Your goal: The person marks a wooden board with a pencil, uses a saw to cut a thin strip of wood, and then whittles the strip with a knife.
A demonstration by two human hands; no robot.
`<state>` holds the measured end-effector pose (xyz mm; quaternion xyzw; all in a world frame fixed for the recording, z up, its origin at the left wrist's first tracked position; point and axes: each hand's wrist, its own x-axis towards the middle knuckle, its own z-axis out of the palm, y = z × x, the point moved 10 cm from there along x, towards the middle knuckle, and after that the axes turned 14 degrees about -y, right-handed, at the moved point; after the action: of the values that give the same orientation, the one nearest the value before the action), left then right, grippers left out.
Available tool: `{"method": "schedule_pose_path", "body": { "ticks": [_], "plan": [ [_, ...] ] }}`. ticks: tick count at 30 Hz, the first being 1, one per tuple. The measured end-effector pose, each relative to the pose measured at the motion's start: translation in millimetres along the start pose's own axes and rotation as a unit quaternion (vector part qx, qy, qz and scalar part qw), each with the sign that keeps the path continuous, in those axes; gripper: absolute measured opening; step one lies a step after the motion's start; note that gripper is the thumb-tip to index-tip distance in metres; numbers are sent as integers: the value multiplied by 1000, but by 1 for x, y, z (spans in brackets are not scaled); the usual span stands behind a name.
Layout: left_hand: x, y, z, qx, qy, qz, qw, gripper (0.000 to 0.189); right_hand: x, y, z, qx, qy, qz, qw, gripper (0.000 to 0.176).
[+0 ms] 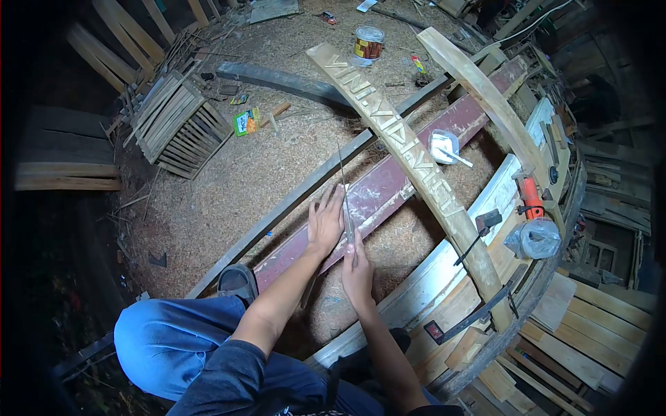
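My left hand [326, 223] lies with its fingers stretched out on the maroon-painted board [371, 193], whose paint is worn. Just to its right, my right hand [357, 272] is closed around the near end of a handsaw [347, 206]. The saw's thin blade shows almost edge-on, points away from me and crosses the maroon board close beside my left fingers. A long pale plank [388, 128] with raised carved letters lies across the maroon board, farther to the right.
A tub of white paste [444, 147] with a stick stands beyond the lettered plank. To the right are an orange power tool [531, 196] and a plastic bag [540, 239]. A paint can [368, 45], a slatted wooden crate [182, 125] and a yellow-green packet [245, 122] sit on the shavings-covered ground.
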<state>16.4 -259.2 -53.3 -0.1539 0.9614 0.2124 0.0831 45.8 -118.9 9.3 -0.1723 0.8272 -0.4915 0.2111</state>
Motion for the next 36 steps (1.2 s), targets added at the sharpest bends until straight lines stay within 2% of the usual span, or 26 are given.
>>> {"method": "schedule_pose_path", "body": {
  "ticks": [6,8,11,16,18,19,20,23,25,28,29,36],
  "plan": [
    [1,1,0,-2,-23,-12,1000,53,3,12,4,-16,-35,63,997,45],
    [1,-2,2,-9,-13,-10,1000,53,-4,-3,-3,-13,-5,-9,1000,46],
    [-1,0,-1,-22,19,18,999,54,-4,4,-3,-21,-10,-1,1000,46],
    [-2,1,-4,4,5,-5,1000,55,15,6,3,3,-40,47,998,45],
    [-1,2,-3,-10,8,8,1000,57,-2,-2,-6,-10,7,-33,999,45],
    [0,1,0,-5,0,4,1000,58,-9,8,-3,-9,-20,15,1000,45],
    [0,1,3,-7,-2,3,1000,58,-9,11,-3,-10,-22,16,1000,45],
    [-2,3,3,17,6,2,1000,57,9,-4,-7,5,-3,-30,1000,46],
    [-2,-1,0,-14,2,-5,1000,57,24,3,2,9,-57,58,997,47],
    [-2,3,-4,-8,11,9,1000,57,1,8,-1,9,-50,45,998,46],
    [-1,3,-3,-2,9,4,1000,56,-7,4,-7,0,-9,10,1000,45],
    [0,3,-2,3,12,7,1000,55,7,6,-9,23,16,-22,999,44]
  ]
}}
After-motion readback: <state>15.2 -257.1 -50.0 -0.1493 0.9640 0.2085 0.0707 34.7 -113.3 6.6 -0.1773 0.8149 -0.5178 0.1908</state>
